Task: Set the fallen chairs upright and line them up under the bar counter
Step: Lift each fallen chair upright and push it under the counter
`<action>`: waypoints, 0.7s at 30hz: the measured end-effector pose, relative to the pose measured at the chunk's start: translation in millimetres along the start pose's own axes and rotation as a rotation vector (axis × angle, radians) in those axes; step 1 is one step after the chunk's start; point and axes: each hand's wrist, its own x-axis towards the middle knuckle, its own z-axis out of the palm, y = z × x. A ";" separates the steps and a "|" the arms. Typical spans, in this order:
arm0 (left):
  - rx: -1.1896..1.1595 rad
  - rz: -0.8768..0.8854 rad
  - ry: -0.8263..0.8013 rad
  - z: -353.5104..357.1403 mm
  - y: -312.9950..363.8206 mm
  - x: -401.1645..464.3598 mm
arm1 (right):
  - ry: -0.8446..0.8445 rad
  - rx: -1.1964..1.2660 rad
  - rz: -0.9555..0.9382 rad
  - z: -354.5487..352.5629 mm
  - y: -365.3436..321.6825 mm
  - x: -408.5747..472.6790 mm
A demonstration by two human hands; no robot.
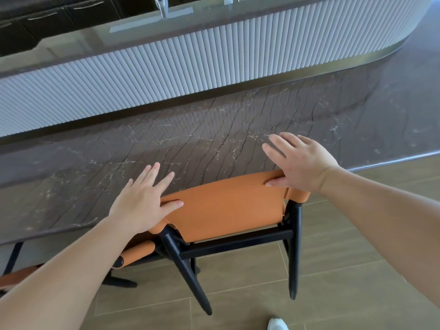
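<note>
An upright chair (223, 208) with an orange leather backrest and black legs stands pushed in under the dark marble bar counter (214, 134), its seat hidden beneath the counter edge. My left hand (142, 198) rests on the left end of the backrest, fingers straight and spread, thumb lying along the top. My right hand (300, 160) rests on the right end in the same way, fingers straight over the counter, thumb on the leather. A second orange chair (140, 252) shows partly at the left, under the counter.
The counter's raised back has a white fluted panel (190, 67), with a sink and tap (164, 8) behind it. Wood-look floor tiles (357, 270) lie at the right and in front. A white shoe (277, 324) shows at the bottom edge.
</note>
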 end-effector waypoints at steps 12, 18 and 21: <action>0.028 -0.052 0.046 20.8 33.5 -22.6 | -0.093 0.012 -0.017 12.6 16.8 -14.0; 0.121 -0.049 0.086 22.9 38.7 -25.2 | -0.254 0.049 0.095 19.9 10.9 -27.9; 0.146 -0.051 0.068 24.0 42.0 -26.1 | -0.302 0.110 0.129 17.1 6.3 -30.8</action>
